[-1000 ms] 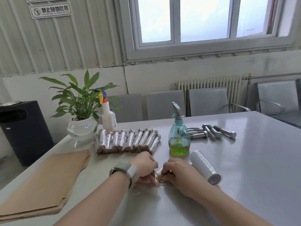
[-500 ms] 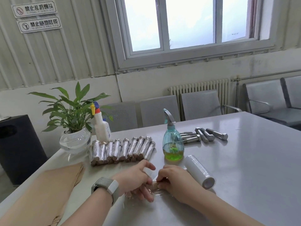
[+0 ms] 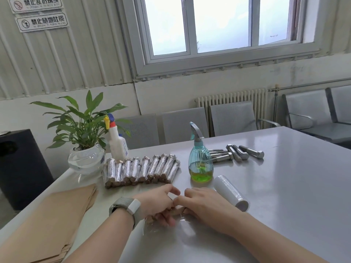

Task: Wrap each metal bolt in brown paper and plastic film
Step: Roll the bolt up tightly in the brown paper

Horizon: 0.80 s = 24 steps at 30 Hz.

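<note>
Paper-wrapped bolt (image 3: 175, 211), brown and cylindrical, is lying on clear plastic film (image 3: 171, 226) on the grey table (image 3: 284, 186), mostly hidden between both hands. Left hand (image 3: 155, 204) and right hand (image 3: 205, 204) are curling their fingers around its ends. Bare steel bolts (image 3: 237, 154) are lying behind the green spray bottle (image 3: 200, 164).

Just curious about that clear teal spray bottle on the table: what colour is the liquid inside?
Yellow-green liquid, filling the bottom of the teal plastic spray bottle, seen in the head view.
</note>
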{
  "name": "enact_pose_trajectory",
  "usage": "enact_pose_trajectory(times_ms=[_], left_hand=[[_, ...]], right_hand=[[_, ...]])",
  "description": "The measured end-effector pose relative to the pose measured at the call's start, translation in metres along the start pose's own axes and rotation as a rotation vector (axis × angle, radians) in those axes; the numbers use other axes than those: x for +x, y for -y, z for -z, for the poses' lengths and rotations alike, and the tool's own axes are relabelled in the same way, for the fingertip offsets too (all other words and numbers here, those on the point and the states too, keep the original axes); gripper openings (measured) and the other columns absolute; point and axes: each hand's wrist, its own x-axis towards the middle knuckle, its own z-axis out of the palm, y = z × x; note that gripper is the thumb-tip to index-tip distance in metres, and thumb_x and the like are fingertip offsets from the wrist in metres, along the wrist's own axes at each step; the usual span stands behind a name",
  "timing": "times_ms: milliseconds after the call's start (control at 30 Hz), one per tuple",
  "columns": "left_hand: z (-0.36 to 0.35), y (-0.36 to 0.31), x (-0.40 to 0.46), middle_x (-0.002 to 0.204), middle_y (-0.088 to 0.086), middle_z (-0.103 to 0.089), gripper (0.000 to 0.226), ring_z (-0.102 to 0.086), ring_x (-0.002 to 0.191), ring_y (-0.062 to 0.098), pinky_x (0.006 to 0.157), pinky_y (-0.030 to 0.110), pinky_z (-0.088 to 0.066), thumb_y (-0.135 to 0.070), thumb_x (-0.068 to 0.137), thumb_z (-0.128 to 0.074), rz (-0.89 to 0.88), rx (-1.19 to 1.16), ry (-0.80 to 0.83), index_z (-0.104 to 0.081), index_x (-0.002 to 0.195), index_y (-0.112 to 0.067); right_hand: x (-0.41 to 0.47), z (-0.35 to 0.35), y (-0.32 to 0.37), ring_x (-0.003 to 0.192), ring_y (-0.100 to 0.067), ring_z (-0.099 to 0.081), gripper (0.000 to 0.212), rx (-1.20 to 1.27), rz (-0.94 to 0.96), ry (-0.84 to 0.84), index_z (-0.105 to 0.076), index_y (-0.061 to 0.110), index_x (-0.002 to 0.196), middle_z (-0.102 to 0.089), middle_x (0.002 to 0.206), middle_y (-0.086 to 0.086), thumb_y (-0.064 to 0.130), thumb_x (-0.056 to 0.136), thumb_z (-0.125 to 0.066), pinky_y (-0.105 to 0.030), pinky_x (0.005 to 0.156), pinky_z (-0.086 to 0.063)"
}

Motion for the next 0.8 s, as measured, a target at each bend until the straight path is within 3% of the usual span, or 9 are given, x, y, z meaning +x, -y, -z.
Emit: enact_pose_trajectory(times_ms=[67,133,300,500,700,800], left_hand=[[0.0005,0.0016,0.0021,0.089,0.013,-0.061,0.048,-0.06,0.075,0.033,0.067,0.033,-0.039,0.0,0.088,-0.031,0.007,0.008,-0.003,-0.042,0.127,-0.025],[0.0002,0.0032,0.0037,0.087,0.013,-0.061,0.046,-0.057,0.078,0.035,0.071,0.037,-0.038,-0.002,0.089,-0.033,0.005,0.001,-0.017,-0.043,0.127,-0.026],[0.0012,0.0046,0.0052,0.065,0.008,-0.059,0.041,-0.051,0.06,0.026,0.053,0.027,-0.035,-0.004,0.091,-0.037,0.001,-0.042,-0.045,-0.045,0.124,-0.026],[0.003,0.0059,0.0013,0.053,0.004,-0.053,0.032,-0.046,0.037,0.013,0.037,0.013,-0.028,-0.005,0.094,-0.044,0.012,-0.213,-0.092,-0.048,0.12,-0.025],[-0.0024,0.0035,-0.0003,0.085,0.007,-0.064,0.034,-0.052,0.04,0.012,0.036,0.017,-0.031,0.001,0.089,-0.046,-0.018,-0.229,-0.133,-0.047,0.115,-0.021],[-0.005,0.0048,-0.0025,0.096,0.004,-0.062,0.04,-0.058,0.044,0.012,0.038,0.02,-0.035,0.007,0.085,-0.044,-0.055,-0.199,-0.145,-0.047,0.114,-0.02]], right_hand=[[-0.0008,-0.001,0.0001,0.069,-0.015,-0.044,0.028,0.012,-0.011,-0.003,-0.047,0.034,0.114,-0.046,0.081,0.005,0.021,0.091,-0.055,-0.026,0.06,-0.024],[-0.0009,-0.0025,0.0002,0.066,-0.012,-0.037,0.026,0.011,-0.015,-0.017,-0.047,0.035,0.109,-0.046,0.079,0.006,0.022,0.09,-0.058,-0.025,0.059,-0.025],[0.0015,-0.0069,-0.0004,0.064,-0.011,-0.03,0.021,0.01,-0.046,-0.055,-0.045,0.031,0.088,-0.038,0.073,0.009,0.021,0.087,-0.063,-0.027,0.056,-0.025],[0.002,-0.0077,-0.0034,0.068,-0.013,-0.043,0.016,0.045,-0.088,-0.014,-0.051,0.029,0.084,-0.049,0.077,0.007,0.016,0.084,-0.06,-0.027,0.058,-0.027],[-0.0002,-0.0035,-0.0047,0.085,-0.013,-0.052,0.004,0.153,-0.152,0.042,-0.056,0.028,0.089,-0.056,0.09,0.009,0.024,0.09,-0.058,-0.026,0.065,-0.033],[0.002,-0.0007,-0.0034,0.082,-0.009,-0.048,0.007,0.241,-0.261,0.034,-0.051,0.03,0.094,-0.06,0.093,0.01,0.035,0.092,-0.056,-0.028,0.068,-0.04]])
